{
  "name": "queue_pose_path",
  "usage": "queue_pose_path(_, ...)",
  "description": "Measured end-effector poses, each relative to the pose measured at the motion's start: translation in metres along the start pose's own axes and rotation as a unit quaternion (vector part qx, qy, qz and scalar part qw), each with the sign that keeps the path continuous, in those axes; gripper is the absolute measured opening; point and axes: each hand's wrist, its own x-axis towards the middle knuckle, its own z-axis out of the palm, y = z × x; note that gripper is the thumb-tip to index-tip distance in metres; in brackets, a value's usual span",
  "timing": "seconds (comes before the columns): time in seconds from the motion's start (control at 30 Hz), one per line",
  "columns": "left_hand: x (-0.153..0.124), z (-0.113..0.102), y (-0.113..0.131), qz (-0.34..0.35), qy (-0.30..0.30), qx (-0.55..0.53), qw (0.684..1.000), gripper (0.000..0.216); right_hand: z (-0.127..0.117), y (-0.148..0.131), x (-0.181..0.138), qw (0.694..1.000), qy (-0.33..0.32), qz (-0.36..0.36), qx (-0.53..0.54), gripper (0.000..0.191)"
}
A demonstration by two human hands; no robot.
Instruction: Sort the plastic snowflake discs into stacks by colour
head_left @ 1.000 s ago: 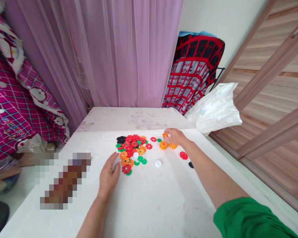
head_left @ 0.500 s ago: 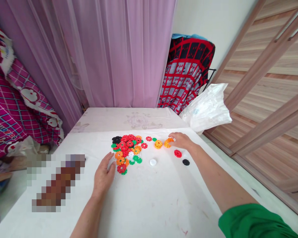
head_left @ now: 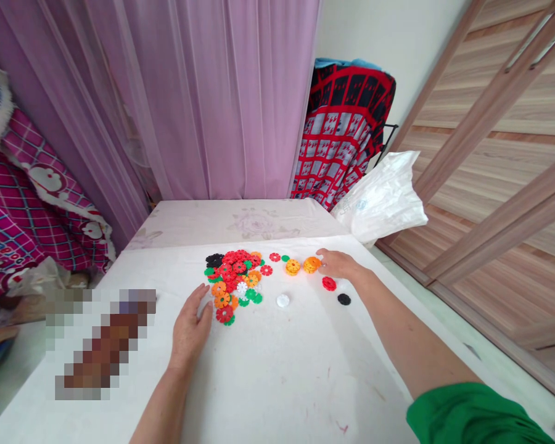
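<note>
My left hand (head_left: 192, 324) lies on the white cloth with its fingers apart, holding nothing. Just beyond its fingertips is a heap of plastic snowflake discs (head_left: 234, 269) in red, orange, green, black and white. On the right, my right hand (head_left: 338, 264) is open beside a stack of orange discs (head_left: 312, 265), its fingertips at the stack's right edge. A yellow-orange stack (head_left: 293, 267) stands just left of that one. Closer to me are red discs (head_left: 329, 283), a black disc (head_left: 344, 299) and a white disc stack (head_left: 283, 300).
Loose red discs (head_left: 266, 270) and a green disc (head_left: 285, 258) lie between the heap and the stacks. A pixelated patch (head_left: 108, 345) covers something on the table's left. A white plastic bag (head_left: 383, 197) hangs past the far right edge, near a wooden wardrobe (head_left: 494, 154).
My right fingers have drawn back a little from the orange stack, which now shows more fully. My left hand stays beside the heap. The view has shifted slightly.
</note>
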Motion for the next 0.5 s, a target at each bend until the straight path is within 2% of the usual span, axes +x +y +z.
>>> queue_pose_path(0.23, -0.0005, -0.0008, 0.0019, -0.007, -0.001, -0.012, 1.0, 0.042, -0.004, -0.0106, -0.0064, 1.0, 0.008, 0.003, -0.011, 0.058)
queue_pose_path(0.5, -0.0012, -0.0011, 0.0044, -0.004, 0.004, -0.018, 1.0, 0.04, -0.0012, -0.0081, 0.0003, 0.999, 0.03, -0.007, -0.026, 0.053)
